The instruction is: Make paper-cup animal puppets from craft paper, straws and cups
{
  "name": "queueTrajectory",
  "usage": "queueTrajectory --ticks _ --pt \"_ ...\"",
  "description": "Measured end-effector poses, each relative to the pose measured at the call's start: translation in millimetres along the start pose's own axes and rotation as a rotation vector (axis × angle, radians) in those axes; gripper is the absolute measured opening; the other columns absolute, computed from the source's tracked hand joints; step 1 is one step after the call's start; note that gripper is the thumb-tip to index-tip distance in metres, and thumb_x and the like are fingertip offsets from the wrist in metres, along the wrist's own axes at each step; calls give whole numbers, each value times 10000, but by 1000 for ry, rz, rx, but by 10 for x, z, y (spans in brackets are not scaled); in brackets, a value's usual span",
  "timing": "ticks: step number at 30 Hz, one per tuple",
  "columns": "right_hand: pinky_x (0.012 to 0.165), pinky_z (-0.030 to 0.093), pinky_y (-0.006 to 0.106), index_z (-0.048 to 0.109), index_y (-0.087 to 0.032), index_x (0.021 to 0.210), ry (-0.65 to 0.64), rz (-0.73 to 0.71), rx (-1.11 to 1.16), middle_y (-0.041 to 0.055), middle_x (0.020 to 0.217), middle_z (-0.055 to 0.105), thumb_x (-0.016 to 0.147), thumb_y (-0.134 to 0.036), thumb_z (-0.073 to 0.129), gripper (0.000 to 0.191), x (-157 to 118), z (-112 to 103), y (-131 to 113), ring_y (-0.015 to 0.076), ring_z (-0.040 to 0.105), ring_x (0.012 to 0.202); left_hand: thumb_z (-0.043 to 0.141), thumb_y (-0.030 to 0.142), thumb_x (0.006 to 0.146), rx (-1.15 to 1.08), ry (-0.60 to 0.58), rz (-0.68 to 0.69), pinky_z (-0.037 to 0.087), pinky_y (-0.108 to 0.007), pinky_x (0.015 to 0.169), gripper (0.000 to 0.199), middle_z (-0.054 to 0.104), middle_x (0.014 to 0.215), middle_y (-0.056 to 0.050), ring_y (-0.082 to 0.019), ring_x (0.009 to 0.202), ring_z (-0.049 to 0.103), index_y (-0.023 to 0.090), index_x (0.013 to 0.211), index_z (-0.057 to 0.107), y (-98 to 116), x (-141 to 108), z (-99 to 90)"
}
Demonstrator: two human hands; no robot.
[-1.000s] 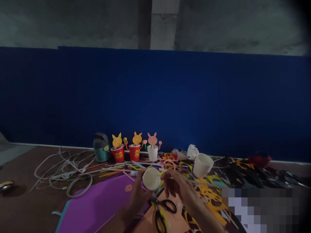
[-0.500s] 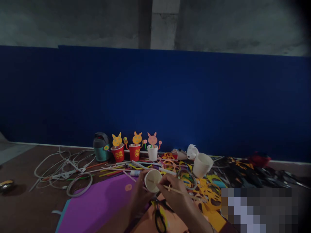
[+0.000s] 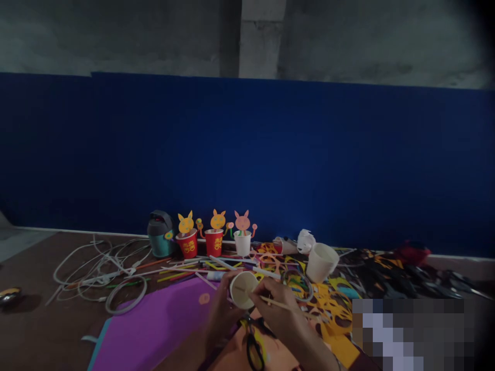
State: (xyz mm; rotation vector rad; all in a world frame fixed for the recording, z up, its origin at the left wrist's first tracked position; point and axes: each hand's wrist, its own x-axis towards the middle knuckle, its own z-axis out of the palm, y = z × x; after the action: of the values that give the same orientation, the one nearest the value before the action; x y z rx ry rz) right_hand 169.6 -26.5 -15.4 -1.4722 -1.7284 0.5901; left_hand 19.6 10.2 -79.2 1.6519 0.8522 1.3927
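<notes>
Moved since a second ago: our right hand (image 3: 276, 303), now lower and hiding part of the loop-handled black-and-yellow scissors (image 3: 255, 351), fingers pinched closed on one thin, pale, wooden-looking stick (image 3: 284, 306) whose end lies inside a round white paper cup (image 3: 242, 281). Our left hand (image 3: 222, 305), curled around that cup, holds it tilted towards us, near the flat purple sheet (image 3: 154, 324).

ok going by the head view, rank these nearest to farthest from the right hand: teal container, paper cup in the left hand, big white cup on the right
From the right hand:
1. Paper cup: just to its left, held in the left hand.
2. Big white cup: to its right and farther back.
3. Teal container: well to the left, at the back.
</notes>
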Motion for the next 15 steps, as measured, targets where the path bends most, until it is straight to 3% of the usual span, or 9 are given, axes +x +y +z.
queueTrajectory --ticks 15 --pt "505 353 208 580 -180 612 39 2 4 -10 558 597 754 -211 549 149 17 3 3 131 527 544 710 210 694 37 -1 4 447 -346 860 476 610 1095 -58 -234 1001 568 220 1128 514 -11 -3 -36"
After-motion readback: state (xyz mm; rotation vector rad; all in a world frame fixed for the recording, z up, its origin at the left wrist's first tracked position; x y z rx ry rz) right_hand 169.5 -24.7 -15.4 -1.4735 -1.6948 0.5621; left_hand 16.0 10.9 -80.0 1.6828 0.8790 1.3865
